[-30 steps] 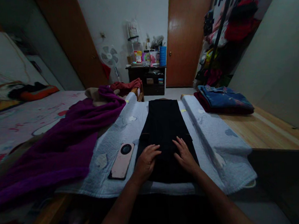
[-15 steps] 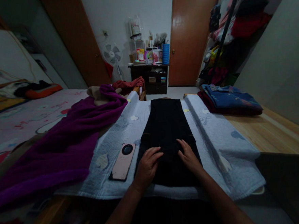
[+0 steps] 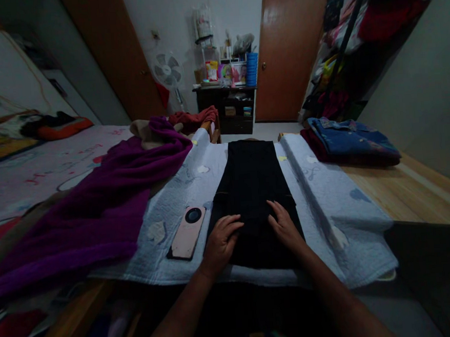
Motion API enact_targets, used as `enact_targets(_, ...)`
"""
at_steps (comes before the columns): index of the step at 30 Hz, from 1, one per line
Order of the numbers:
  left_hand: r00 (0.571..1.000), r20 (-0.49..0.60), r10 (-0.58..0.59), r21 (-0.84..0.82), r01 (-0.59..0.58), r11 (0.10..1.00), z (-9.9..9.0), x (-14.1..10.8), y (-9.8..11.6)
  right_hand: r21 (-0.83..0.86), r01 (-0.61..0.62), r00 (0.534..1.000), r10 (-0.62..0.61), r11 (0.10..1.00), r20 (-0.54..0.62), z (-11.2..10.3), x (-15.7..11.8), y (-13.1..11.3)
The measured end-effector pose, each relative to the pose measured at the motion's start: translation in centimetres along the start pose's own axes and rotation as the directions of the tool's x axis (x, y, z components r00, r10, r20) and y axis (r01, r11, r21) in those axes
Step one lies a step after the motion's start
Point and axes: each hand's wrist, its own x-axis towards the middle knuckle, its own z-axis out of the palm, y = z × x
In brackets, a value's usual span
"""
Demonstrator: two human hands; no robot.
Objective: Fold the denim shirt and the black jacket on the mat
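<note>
A black folded garment (image 3: 253, 174), long and narrow towards the far end, lies flat on a pale blue quilted cloth (image 3: 321, 218). Its kind is hard to tell in the dim light; thin light lines show at both sides. My left hand (image 3: 223, 240) rests on its near left part, fingers stretched out and pointing inward. Across from it, my right hand (image 3: 285, 227) lies on the near right part with fingers extended. Neither hand grips the fabric. A pink phone (image 3: 186, 234) with a round camera ring lies on the quilted cloth, left of my left hand.
Draped on the left is a purple blanket (image 3: 107, 197), beside a bed with a printed sheet (image 3: 73, 153). Folded clothes (image 3: 356, 141) sit on a wooden surface (image 3: 415, 196) at right. A fan (image 3: 167, 70) and dark cabinet (image 3: 227, 124) stand at the back.
My view has tilted down slightly, so the scene sits higher in the picture. Both hands stay on the black garment in nearly the same pose.
</note>
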Motion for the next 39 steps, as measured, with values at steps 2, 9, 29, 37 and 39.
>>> enact_targets(2, 1.0, 0.006, -0.018, 0.019, 0.018, 1.0, 0.2, -0.1, 0.0, -0.002, -0.002, 1.0, 0.002, 1.0, 0.002, 0.0, 0.1, -0.1)
enact_targets(9, 0.984, 0.139, 0.107, 0.302, -0.145, 0.942, 0.5, 0.1, 0.5, -0.02, -0.01, 1.0, 0.011, 1.0, 0.023, -0.2, 0.1, -0.3)
enact_targets(29, 0.966, 0.226, -0.129, 0.343, 0.045, 0.938, 0.2, 9.9, 1.3, -0.348, 0.171, 0.983, -0.138, 0.922, 0.117, -0.2, 14.7, -2.9)
enact_targets(37, 0.972, 0.137, -0.188, 0.63, 0.061, 0.774, 6.9, 12.5, -7.1, -0.424, 0.285, 0.935, -0.152, 0.86, 0.32, 2.2, 18.9, -0.7)
enact_targets(39, 0.972, 0.146, -0.181, 0.647, 0.045, 0.761, 7.5, 11.8, -8.0, -0.428, 0.313, 0.923, -0.164, 0.848, 0.349, 2.6, 19.5, 0.0)
